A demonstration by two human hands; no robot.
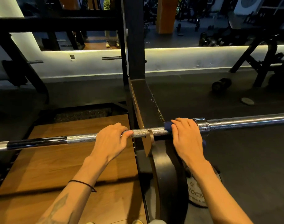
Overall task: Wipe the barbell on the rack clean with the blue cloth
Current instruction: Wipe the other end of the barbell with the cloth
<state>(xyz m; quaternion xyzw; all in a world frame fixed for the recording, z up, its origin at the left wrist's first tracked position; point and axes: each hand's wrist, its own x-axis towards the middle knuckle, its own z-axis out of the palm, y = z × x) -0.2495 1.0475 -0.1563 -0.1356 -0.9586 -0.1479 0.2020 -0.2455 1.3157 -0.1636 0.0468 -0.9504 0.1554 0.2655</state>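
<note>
A steel barbell [83,138] runs across the view from left to right and rests in the hook [149,139] of a black rack. My left hand [111,140] grips the knurled shaft just left of the hook. My right hand [186,136] holds the blue cloth [168,126] wrapped round the shaft, just right of the hook and close to the bar's collar [201,124]. Most of the cloth is hidden under my fingers; a dark blue edge shows on either side of the hand.
The black rack upright [135,46] and its safety arm [146,101] rise straight ahead. Black weight plates [168,178] lean below the bar. A wooden platform [60,172] lies at left. A dumbbell [221,84] and a small disc [248,101] lie on the dark floor at right.
</note>
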